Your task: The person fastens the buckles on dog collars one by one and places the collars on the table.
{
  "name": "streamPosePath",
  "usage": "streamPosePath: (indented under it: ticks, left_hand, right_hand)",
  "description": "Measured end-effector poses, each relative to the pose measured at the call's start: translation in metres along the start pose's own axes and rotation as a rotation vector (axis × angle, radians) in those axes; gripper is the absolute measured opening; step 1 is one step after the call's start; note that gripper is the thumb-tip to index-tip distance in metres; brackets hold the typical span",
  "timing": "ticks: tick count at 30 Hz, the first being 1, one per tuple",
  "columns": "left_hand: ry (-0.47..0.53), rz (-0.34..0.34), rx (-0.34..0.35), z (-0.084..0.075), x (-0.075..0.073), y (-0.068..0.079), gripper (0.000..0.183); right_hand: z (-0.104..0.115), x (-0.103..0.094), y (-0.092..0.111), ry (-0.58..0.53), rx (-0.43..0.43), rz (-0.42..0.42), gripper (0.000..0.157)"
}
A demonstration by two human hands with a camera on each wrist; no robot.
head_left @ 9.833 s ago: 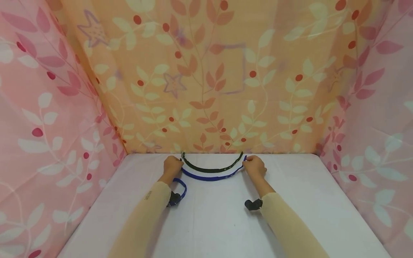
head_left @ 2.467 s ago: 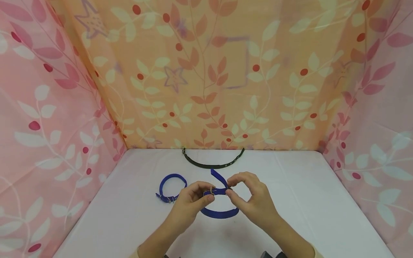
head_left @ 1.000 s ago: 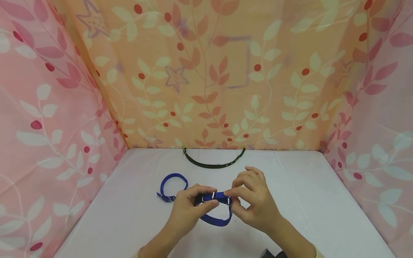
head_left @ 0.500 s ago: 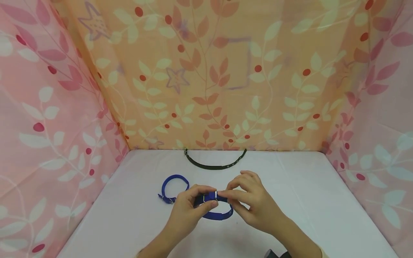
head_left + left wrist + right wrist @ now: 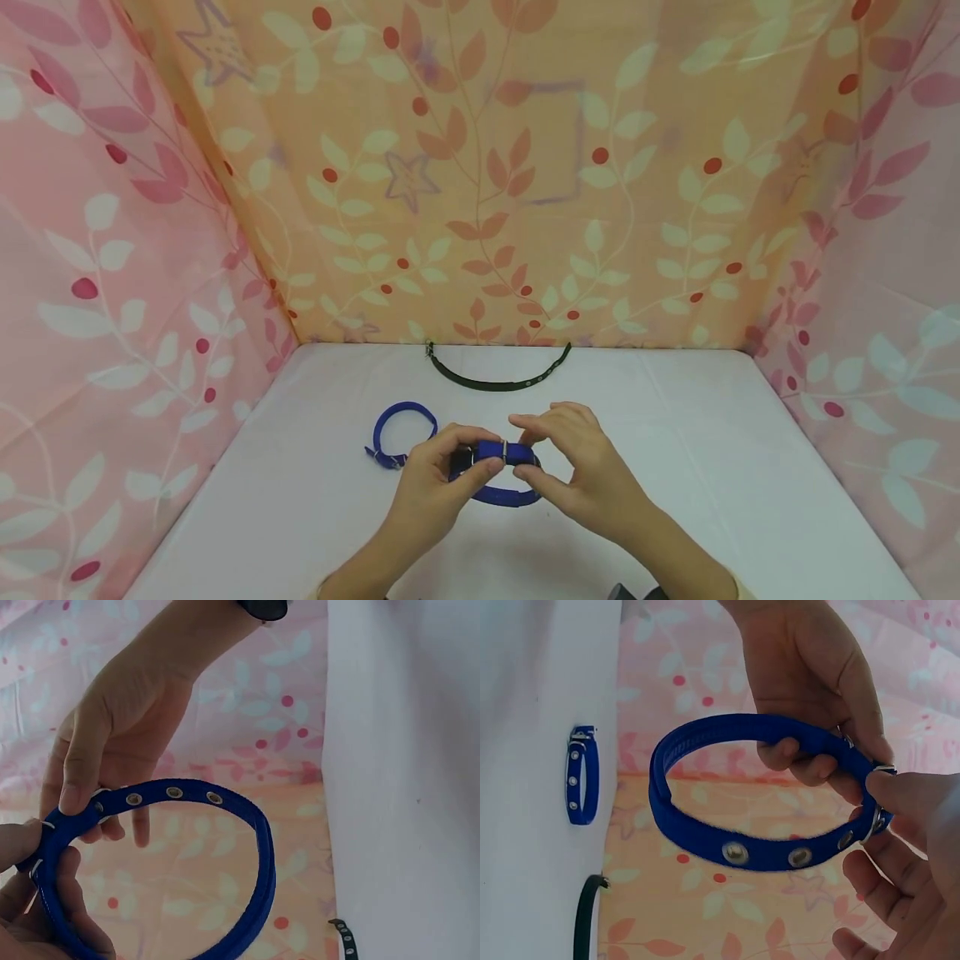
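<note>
In the head view, a blue pet collar (image 5: 506,498) is held up in a closed loop over the table. Its tongue lies through a metal buckle and a keeper ring (image 5: 505,452). My left hand (image 5: 438,475) pinches the buckle part between thumb and index finger. To the right of the keeper, my right hand (image 5: 592,471) grips the strap, its thumb on the band and its index finger raised above. Metal eyelets (image 5: 735,853) line the band in the right wrist view. The fingers partly hide the buckle in both wrist views.
A second blue collar (image 5: 408,406), buckled into a ring, lies left of the hands on the white table (image 5: 285,492). A dark green collar (image 5: 487,387) lies open in an arc along the back edge. Patterned curtains (image 5: 480,208) stand behind and at both sides.
Earlier the blue collar lay unfastened near the back; it came forward and was looped through its buckle. In the last second the tongue slid rightward through the keeper, and my right index finger lifted.
</note>
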State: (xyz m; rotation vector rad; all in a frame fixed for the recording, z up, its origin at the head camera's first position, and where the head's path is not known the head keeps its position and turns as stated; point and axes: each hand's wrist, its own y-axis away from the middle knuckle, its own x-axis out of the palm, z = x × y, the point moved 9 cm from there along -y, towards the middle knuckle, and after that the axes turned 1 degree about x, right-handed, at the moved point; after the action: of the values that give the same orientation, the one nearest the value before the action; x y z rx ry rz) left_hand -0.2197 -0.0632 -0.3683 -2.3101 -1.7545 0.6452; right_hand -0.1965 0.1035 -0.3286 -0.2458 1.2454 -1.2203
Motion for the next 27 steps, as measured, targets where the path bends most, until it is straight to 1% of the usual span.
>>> streamPosePath:
  ticks: [3,6,9,11,14,16,18,22,24,27]
  left_hand:
    - [-0.024,-0.038,0.06,-0.001,-0.004,-0.002,0.019]
    - [0.001,-0.067,0.086,0.0,-0.01,-0.004,0.02]
    - [0.058,-0.078,0.059,0.004,-0.014,-0.005,0.02]
    - [0.095,-0.088,0.038,0.006,-0.016,-0.005,0.019]
    - [0.131,-0.124,-0.003,0.009,-0.02,-0.005,0.02]
    - [0.144,-0.152,-0.022,0.009,-0.024,-0.005,0.02]
    - [0.142,-0.184,-0.036,0.008,-0.028,-0.004,0.021]
    - [0.144,-0.236,-0.044,0.007,-0.035,-0.004,0.021]
    - [0.17,-0.233,-0.042,0.007,-0.034,-0.005,0.023]
    - [0.189,-0.188,-0.055,0.009,-0.029,-0.007,0.026]
  right_hand:
    - [-0.004,0.0,0.0,0.005,0.062,0.001,0.057]
    - [-0.008,-0.001,-0.002,0.0,0.1,-0.013,0.054]
    - [-0.011,-0.002,-0.002,-0.016,0.122,-0.03,0.044]
    - [-0.015,-0.002,-0.001,-0.029,0.156,-0.024,0.037]
    - [-0.019,-0.002,-0.001,-0.042,0.191,-0.013,0.031]
    - [-0.022,-0.002,-0.001,-0.047,0.212,-0.003,0.028]
    - [-0.022,-0.003,-0.001,-0.055,0.207,-0.013,0.026]
    - [-0.024,-0.005,0.0,-0.08,0.222,-0.025,0.023]
    - [-0.025,-0.005,0.001,-0.098,0.238,-0.03,0.023]
    - [-0.027,-0.005,0.003,-0.126,0.276,-0.042,0.023]
